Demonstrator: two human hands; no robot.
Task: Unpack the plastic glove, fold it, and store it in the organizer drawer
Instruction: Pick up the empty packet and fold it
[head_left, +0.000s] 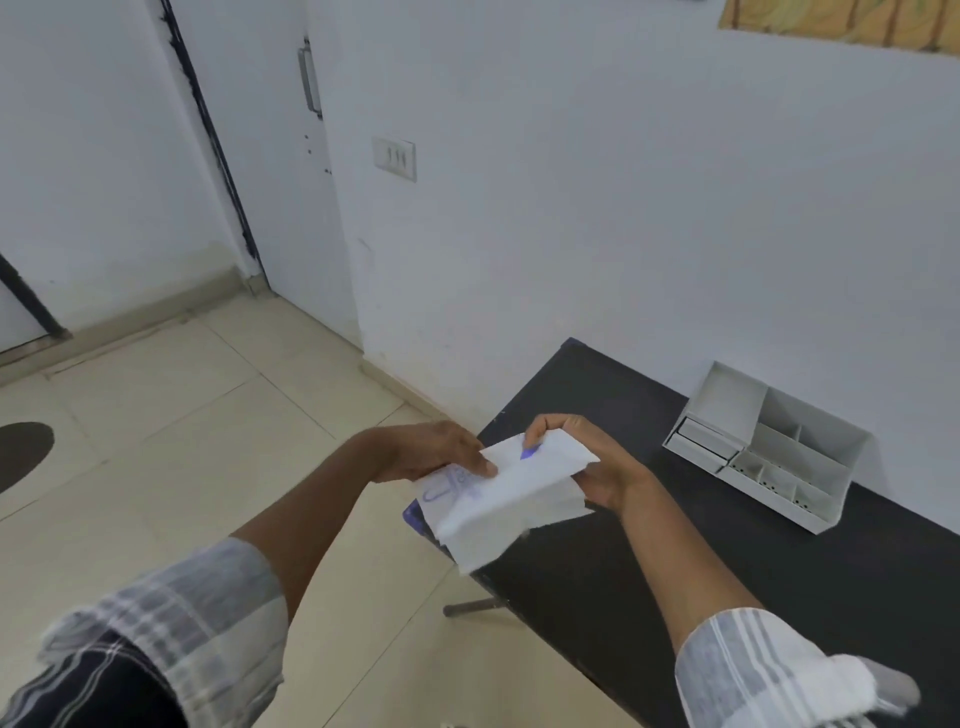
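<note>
Both hands closed on 1 white glove packet (511, 486), held in the air over the near-left corner of the black table (675, 545). Left hand (434, 451) at the packet's left end: fingers curled down over the top edge, fingertips pressed flat on the white face, thumb hidden beneath. Right hand (597, 462) at the opposite end: thumb and forefinger pinched together on the upper right edge, remaining fingers cupped under the far side. Purple printing visible just below the left fingertips, and a small purple mark just beside the right thumb. Below both grips, a looser white layer hanging out past the packet's lower edge; whether paper or plastic film, cannot tell. Well to the right of the right hand, apart from it, a white desk organizer (769, 449) standing on the table against the wall, with 2 shut drawers (698, 441) on its left side and open compartments on top. Rolled plaid sleeves on both forearms.
</note>
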